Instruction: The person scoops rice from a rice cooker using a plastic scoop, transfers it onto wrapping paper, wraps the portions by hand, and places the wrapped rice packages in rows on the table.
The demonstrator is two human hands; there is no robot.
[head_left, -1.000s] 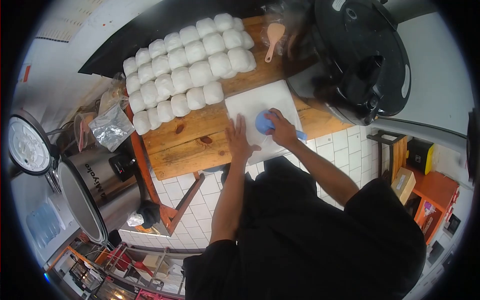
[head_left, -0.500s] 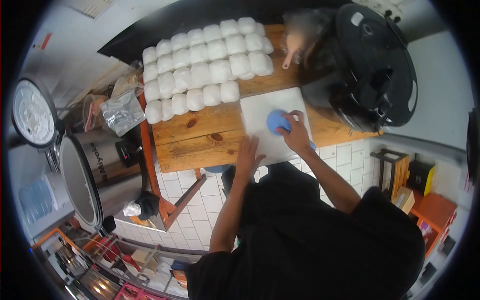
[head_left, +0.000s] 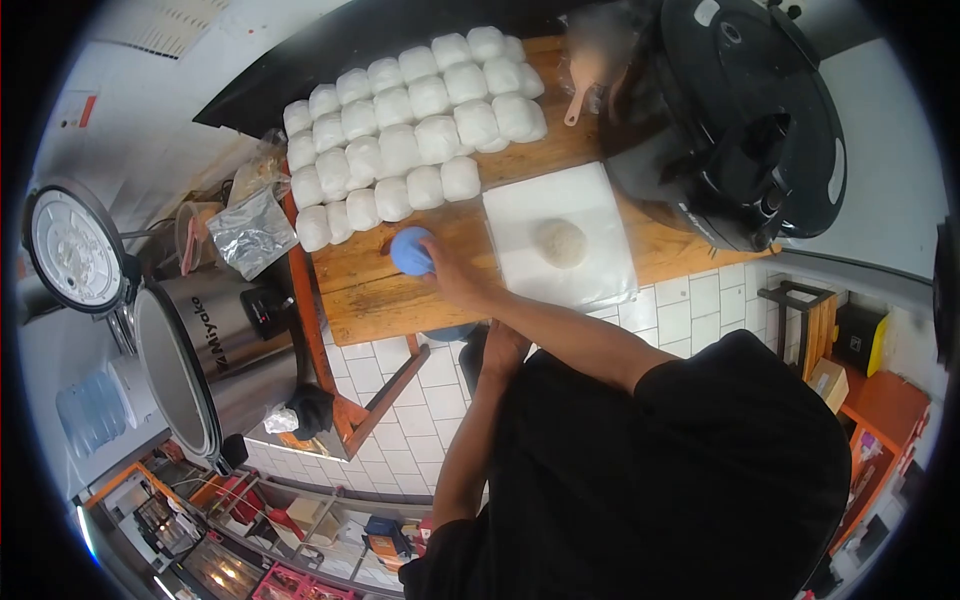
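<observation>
A round mound of rice [head_left: 560, 243] lies on a stack of white paper sheets [head_left: 603, 195] on the wooden table [head_left: 370, 300]. My right hand [head_left: 446, 270] reaches across to the left and grips a blue scoop [head_left: 411, 251] over the tabletop. Below the table's front edge is my left hand [head_left: 507, 345], close to my body and partly hidden by the right forearm; its fingers cannot be made out. Rows of white wrapped bundles [head_left: 397, 150] fill the back left of the table, just beyond the scoop.
A large black-lidded cooker [head_left: 750, 130] stands at the table's right end, with a pink paddle [head_left: 582, 85] beside it. Left of the table are foil packaging [head_left: 252, 232] and an open steel rice cooker [head_left: 215, 340]. An orange shelf [head_left: 885, 400] stands at right.
The blue scoop has moved left in my right hand, off the paper, and the rice mound now shows. My left hand has left the paper and dropped below the table edge.
</observation>
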